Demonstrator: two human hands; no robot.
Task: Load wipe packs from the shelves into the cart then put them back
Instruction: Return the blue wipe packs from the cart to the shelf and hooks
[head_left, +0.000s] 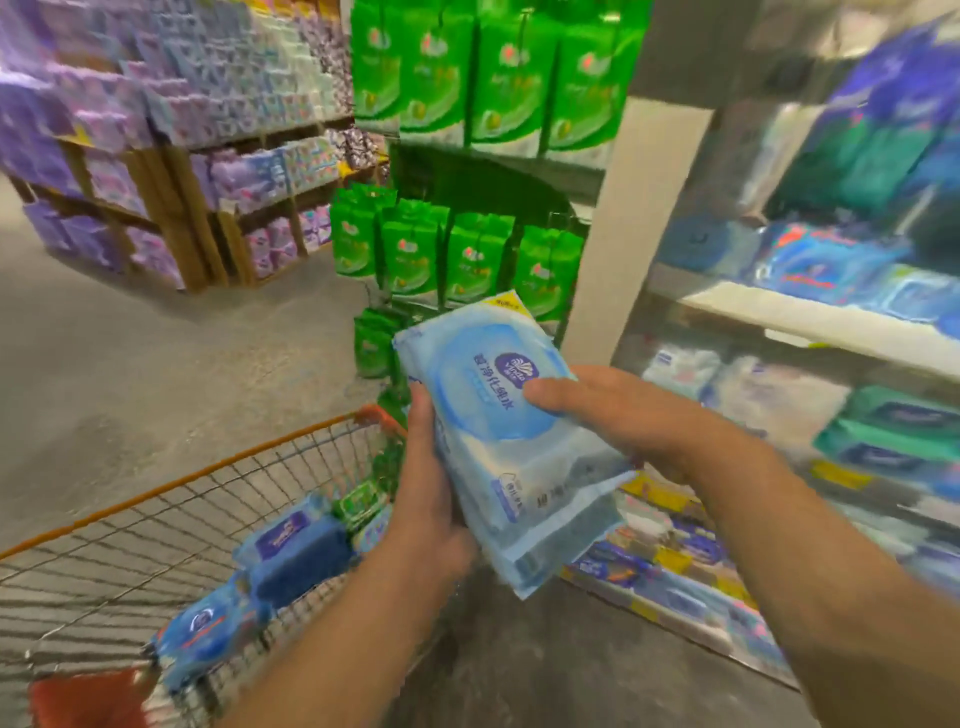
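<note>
Shop aisle, both hands, left hand (431, 499) and right hand (618, 410), gripping pale-blue wipe pack (498, 431)

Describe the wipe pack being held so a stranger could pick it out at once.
Look above the orange-rimmed wire cart, between the two forearms. The left hand and right hand grip a pale blue wipe pack. Unlike the darker blue packs in the cart, it has a large round lid.
</note>
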